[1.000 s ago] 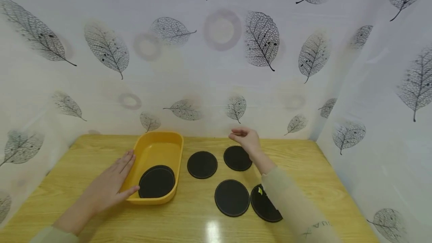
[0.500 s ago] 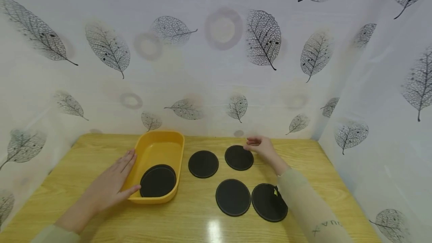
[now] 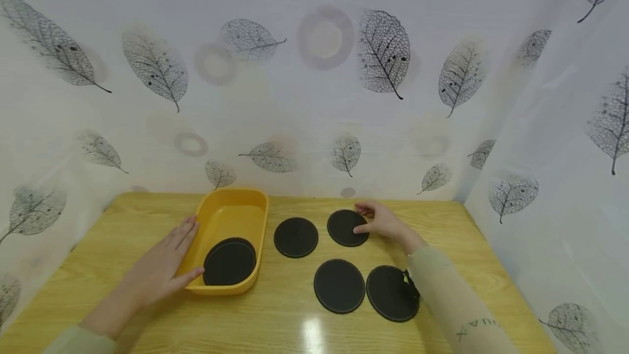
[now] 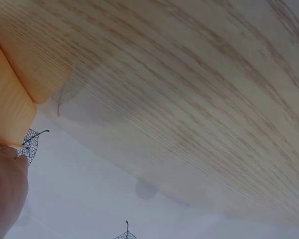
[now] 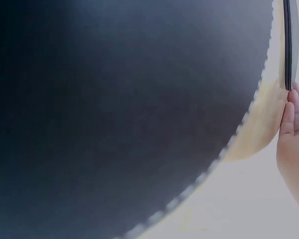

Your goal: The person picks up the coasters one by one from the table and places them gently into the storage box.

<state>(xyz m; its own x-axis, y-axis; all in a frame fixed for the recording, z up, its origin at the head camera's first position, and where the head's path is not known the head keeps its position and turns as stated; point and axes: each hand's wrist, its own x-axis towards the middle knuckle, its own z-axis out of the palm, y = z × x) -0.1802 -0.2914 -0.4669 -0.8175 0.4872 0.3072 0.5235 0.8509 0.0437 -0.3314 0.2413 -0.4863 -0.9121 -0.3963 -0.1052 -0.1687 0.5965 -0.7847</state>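
Note:
My right hand (image 3: 367, 219) is at the far right black disc (image 3: 344, 228). Its thumb lies on the disc's top and its fingers curl round the far right edge. The right wrist view shows fingertips (image 5: 293, 117) against the thin edge of that disc (image 5: 288, 45), behind a large dark disc (image 5: 114, 114) that fills the frame. My left hand (image 3: 164, 266) rests flat, fingers straight, against the left wall of the yellow tray (image 3: 262, 234). A black disc (image 3: 229, 262) lies inside the tray.
Three more black discs lie on the wooden table (image 3: 295, 321): one (image 3: 296, 237) beside the tray and two (image 3: 339, 285) (image 3: 390, 293) near the front. Leaf-print curtain walls close in the back and both sides. The left wrist view shows the tray's wall (image 4: 7, 104).
My right hand has come down from above the far right disc and swung to its right edge, now gripping it. The left hand and tray have not moved.

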